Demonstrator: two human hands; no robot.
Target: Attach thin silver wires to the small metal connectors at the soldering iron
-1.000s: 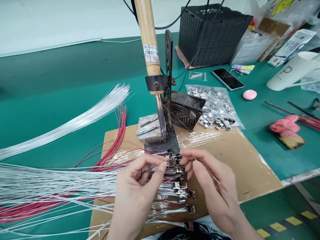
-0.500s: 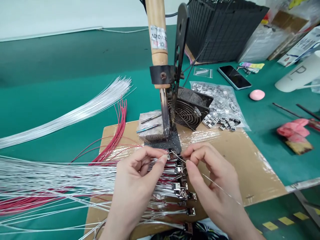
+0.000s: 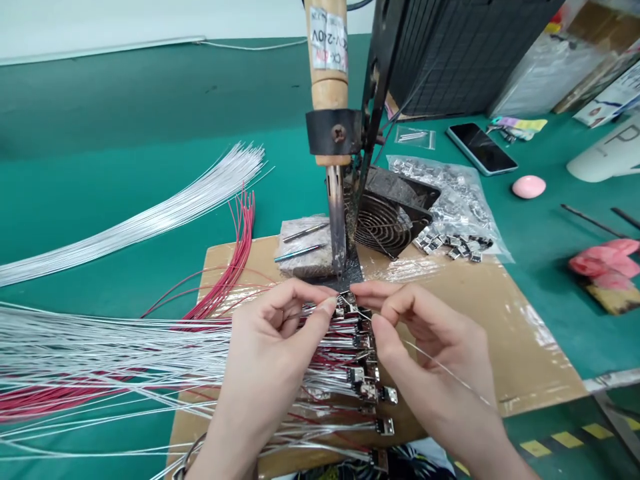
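Observation:
Beneath the soldering iron (image 3: 336,207), my left hand (image 3: 275,350) is closed in a pinch on a thin wire, whose end is mostly hidden by the fingertips. A small metal connector (image 3: 350,304) sits right by these fingertips. My right hand (image 3: 440,360) holds solder wire (image 3: 453,375) between thumb and fingers; the strand runs back across the palm. Its outstretched index fingertip reaches the connector's edge. Below my hands, several connectors (image 3: 384,427) with white and red wires lie in a column on the cardboard (image 3: 500,333).
White wires (image 3: 200,193) and red wires (image 3: 240,233) lie left. Behind the iron's stand stands a black fan (image 3: 385,220), beside a bag of connectors (image 3: 450,193). Farther right are a phone (image 3: 481,148), a pink egg-shaped object (image 3: 529,187) and a white cup (image 3: 600,157).
My right index finger has stretched forward to the connector, and more of the connector shows between my hands. The view has shifted slightly, with the iron appearing higher and further right.

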